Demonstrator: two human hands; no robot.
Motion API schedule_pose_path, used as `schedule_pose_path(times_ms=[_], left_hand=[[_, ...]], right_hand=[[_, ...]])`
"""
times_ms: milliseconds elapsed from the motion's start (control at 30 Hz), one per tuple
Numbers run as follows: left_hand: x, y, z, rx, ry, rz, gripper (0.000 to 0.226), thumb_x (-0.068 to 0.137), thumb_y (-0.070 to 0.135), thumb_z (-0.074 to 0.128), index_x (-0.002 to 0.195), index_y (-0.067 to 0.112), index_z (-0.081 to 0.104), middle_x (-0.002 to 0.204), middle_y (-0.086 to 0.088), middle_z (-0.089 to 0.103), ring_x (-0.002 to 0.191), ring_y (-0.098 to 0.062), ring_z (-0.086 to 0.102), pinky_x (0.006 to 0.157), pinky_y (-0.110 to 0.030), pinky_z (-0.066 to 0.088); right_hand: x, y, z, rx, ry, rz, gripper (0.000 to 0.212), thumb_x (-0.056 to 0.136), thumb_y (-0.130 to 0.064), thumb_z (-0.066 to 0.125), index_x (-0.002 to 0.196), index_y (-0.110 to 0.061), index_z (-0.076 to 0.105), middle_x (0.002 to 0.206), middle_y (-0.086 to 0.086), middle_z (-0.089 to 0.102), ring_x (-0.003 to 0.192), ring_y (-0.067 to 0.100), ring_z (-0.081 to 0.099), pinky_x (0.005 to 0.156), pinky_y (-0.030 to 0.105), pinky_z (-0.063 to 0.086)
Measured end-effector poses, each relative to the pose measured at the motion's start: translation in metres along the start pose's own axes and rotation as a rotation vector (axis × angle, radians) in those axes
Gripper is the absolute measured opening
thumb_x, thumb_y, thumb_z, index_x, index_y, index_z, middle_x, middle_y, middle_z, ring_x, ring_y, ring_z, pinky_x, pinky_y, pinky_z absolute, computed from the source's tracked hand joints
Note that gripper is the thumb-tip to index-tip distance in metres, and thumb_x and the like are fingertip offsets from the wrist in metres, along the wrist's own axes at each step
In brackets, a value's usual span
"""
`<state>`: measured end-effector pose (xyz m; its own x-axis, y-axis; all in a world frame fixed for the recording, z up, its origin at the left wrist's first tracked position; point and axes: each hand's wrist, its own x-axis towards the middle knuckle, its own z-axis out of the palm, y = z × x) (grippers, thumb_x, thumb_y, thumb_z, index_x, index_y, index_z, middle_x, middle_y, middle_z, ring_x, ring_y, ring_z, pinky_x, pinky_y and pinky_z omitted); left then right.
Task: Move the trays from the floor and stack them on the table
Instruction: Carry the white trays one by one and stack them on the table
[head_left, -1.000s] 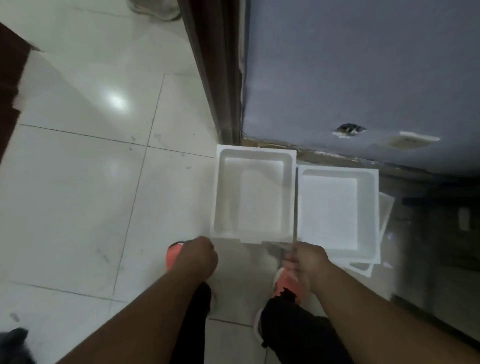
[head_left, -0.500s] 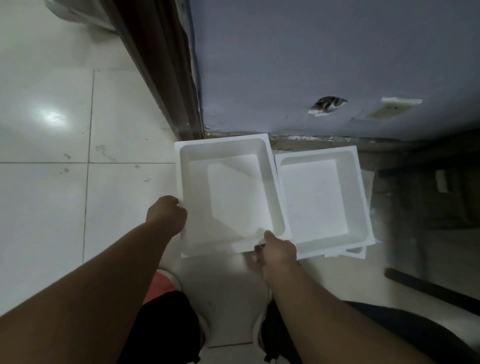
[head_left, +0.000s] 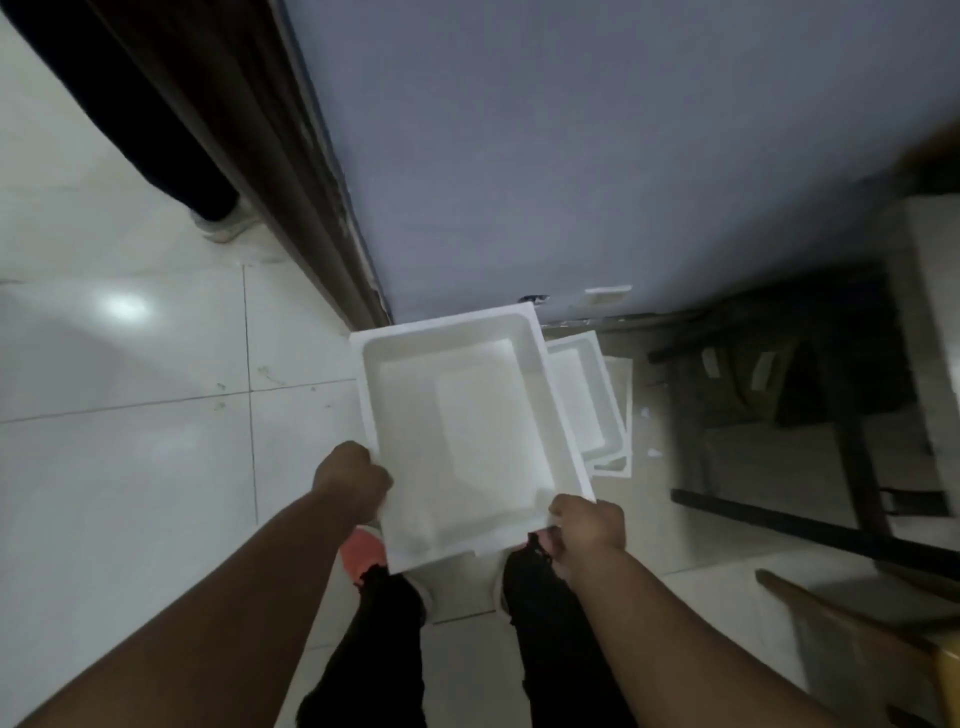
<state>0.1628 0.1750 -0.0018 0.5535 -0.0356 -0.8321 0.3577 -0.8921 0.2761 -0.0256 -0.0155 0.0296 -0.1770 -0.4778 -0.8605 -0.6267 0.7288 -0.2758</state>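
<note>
A white foam tray (head_left: 457, 431) is held up off the floor in front of me. My left hand (head_left: 350, 480) grips its left rim with curled fingers. My right hand (head_left: 589, 527) grips its near right corner. A second white tray (head_left: 589, 395) lies on the floor tiles to the right, partly hidden behind the held one, with flat white pieces (head_left: 621, 410) under it.
A blue-grey wall (head_left: 571, 156) rises ahead, with a dark door frame (head_left: 291, 171) to its left. Another person's leg and shoe (head_left: 218, 218) stand at far left. Dark furniture legs (head_left: 852, 447) and a wooden edge (head_left: 852, 623) crowd the right. My feet (head_left: 363, 553) are below the tray.
Both hands took hold of the left tray and raised it from the floor toward me. It now covers part of the second tray. My view lifted.
</note>
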Motion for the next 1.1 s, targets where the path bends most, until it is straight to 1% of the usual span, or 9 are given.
schedule_pose_path(times_ms=[133,300,367,467,567,633,733,867,1100], left_hand=[[-0.076,0.045,-0.024,0.085,0.005,0.140,0.017,0.079,0.016,0.070,0.091,0.004,0.067,0.092,-0.013,0.069,0.089,-0.031,0.066,0.077,-0.036,0.056],[-0.143,0.089,-0.062,0.138,0.011,0.280,0.015,0.078,0.019,0.075,0.081,0.007,0.067,0.085,-0.009,0.070,0.085,-0.030,0.066,0.074,-0.034,0.053],[-0.173,0.109,-0.084,0.109,0.012,0.376,0.017,0.078,0.016,0.075,0.078,0.006,0.061,0.080,-0.008,0.069,0.079,-0.029,0.065,0.072,-0.036,0.051],[-0.226,0.142,-0.118,0.027,-0.037,0.531,0.027,0.080,0.009,0.074,0.072,0.010,0.049,0.069,-0.006,0.056,0.067,-0.022,0.053,0.063,-0.032,0.041],[-0.274,0.171,-0.145,-0.008,-0.094,0.671,0.020,0.083,0.000,0.071,0.078,0.002,0.052,0.066,-0.008,0.047,0.063,-0.017,0.045,0.055,-0.026,0.037],[-0.307,0.187,-0.160,0.005,-0.111,0.777,0.019,0.084,-0.003,0.071,0.089,-0.012,0.054,0.069,-0.012,0.052,0.058,-0.016,0.049,0.047,-0.021,0.039],[-0.354,0.208,-0.171,-0.012,-0.184,0.921,0.012,0.084,-0.009,0.068,0.090,-0.009,0.058,0.063,-0.007,0.059,0.047,-0.004,0.054,0.044,-0.010,0.042],[-0.410,0.226,-0.167,-0.009,-0.224,1.090,0.012,0.082,-0.008,0.070,0.087,0.001,0.063,0.063,-0.004,0.067,0.050,-0.004,0.060,0.052,-0.019,0.047],[-0.492,0.261,-0.119,0.028,-0.384,1.348,0.020,0.078,-0.008,0.075,0.083,0.009,0.065,0.063,-0.003,0.068,0.050,-0.008,0.061,0.052,-0.016,0.049]], right_hand=[[-0.056,-0.027,-0.069,-0.139,0.077,-0.186,0.012,0.086,-0.019,0.066,0.096,-0.012,0.066,0.082,0.013,0.072,0.071,0.034,0.074,0.068,0.047,0.064],[-0.114,-0.047,-0.138,-0.277,0.096,-0.443,0.030,0.088,-0.023,0.067,0.064,-0.012,0.055,0.058,0.000,0.061,0.059,0.022,0.062,0.072,0.045,0.061],[-0.145,-0.051,-0.162,-0.259,0.089,-0.540,0.030,0.090,-0.024,0.067,0.066,-0.015,0.051,0.061,-0.001,0.056,0.059,0.018,0.055,0.066,0.036,0.052],[-0.199,-0.053,-0.195,-0.146,0.115,-0.686,0.004,0.092,-0.026,0.068,0.088,-0.026,0.065,0.073,-0.003,0.062,0.068,0.014,0.060,0.063,0.026,0.047],[-0.244,-0.054,-0.223,-0.060,0.133,-0.799,0.009,0.090,-0.028,0.068,0.097,-0.034,0.070,0.075,-0.005,0.065,0.069,0.014,0.062,0.063,0.027,0.050],[-0.276,-0.051,-0.243,0.005,0.172,-0.851,0.008,0.090,-0.028,0.069,0.094,-0.035,0.071,0.077,-0.003,0.068,0.069,0.015,0.065,0.061,0.026,0.055],[-0.315,-0.045,-0.279,0.105,0.288,-0.900,0.006,0.090,-0.023,0.072,0.085,-0.028,0.071,0.081,-0.001,0.070,0.071,0.012,0.064,0.054,0.011,0.049],[-0.344,-0.033,-0.315,0.199,0.397,-0.908,0.012,0.088,-0.025,0.074,0.078,-0.021,0.068,0.079,0.007,0.065,0.064,0.009,0.055,0.051,0.012,0.046],[-0.368,0.018,-0.377,0.484,0.573,-0.868,0.007,0.088,-0.019,0.073,0.085,-0.024,0.070,0.069,0.005,0.055,0.059,0.006,0.048,0.051,0.018,0.042]])
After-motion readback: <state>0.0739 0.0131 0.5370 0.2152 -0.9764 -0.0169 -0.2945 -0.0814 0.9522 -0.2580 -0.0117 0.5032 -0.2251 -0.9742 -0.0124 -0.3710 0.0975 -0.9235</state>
